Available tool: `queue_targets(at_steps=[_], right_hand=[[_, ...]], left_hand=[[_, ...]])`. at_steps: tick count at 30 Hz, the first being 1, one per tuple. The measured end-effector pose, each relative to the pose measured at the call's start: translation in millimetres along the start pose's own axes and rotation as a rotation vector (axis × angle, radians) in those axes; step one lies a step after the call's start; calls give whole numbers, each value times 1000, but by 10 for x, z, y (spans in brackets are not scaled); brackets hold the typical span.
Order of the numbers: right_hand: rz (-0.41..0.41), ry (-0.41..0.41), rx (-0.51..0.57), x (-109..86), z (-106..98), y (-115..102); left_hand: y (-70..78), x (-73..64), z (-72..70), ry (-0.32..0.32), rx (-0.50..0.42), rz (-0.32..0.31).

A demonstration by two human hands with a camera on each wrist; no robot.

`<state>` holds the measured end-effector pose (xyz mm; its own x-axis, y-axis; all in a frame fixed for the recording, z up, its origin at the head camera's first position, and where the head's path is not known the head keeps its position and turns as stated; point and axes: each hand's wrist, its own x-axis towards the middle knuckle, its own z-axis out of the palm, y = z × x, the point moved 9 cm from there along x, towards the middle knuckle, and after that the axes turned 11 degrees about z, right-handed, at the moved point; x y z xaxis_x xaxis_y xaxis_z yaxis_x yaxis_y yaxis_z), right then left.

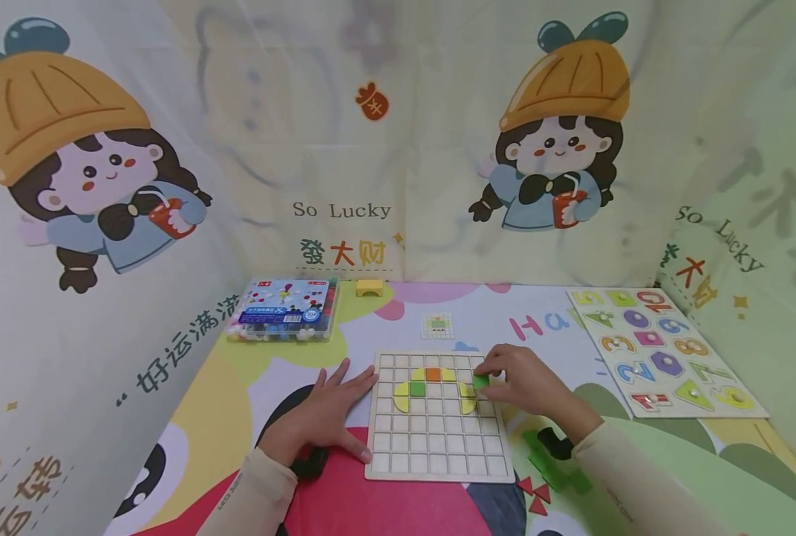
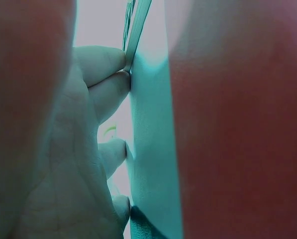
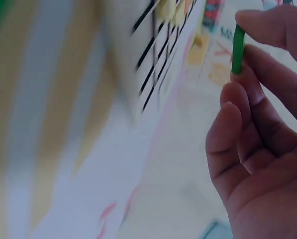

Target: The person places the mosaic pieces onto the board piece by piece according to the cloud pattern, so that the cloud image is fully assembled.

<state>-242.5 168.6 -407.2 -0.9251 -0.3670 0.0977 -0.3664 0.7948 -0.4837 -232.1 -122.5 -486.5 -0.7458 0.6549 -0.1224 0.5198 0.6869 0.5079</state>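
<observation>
Green tile (image 3: 238, 50) is pinched by right fingers (image 3: 270, 72).

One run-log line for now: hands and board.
left hand: spread at left edge of grid board; right hand: pinches green piece, upper right; on board: yellow pieces, orange square, green square

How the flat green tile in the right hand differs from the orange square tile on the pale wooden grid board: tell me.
The right hand pinches the green tile, while the orange tile lies on the grid board between two yellow curve-edged pieces. The hand partly covers the green tile; the orange tile's top shows whole. Both are small and plain-coloured.
</observation>
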Motion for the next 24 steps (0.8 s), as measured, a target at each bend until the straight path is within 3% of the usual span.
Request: queue_targets(at_steps=[10, 18, 24], right_hand=[[-6, -52, 3, 358, 308, -344], [46, -114, 12, 467, 529, -347], [37, -131, 25, 481, 618, -358]], left_hand=[[4, 5, 7, 1, 3, 6], [1, -8, 10, 3, 14, 13], [3, -4, 13, 6, 20, 19]])
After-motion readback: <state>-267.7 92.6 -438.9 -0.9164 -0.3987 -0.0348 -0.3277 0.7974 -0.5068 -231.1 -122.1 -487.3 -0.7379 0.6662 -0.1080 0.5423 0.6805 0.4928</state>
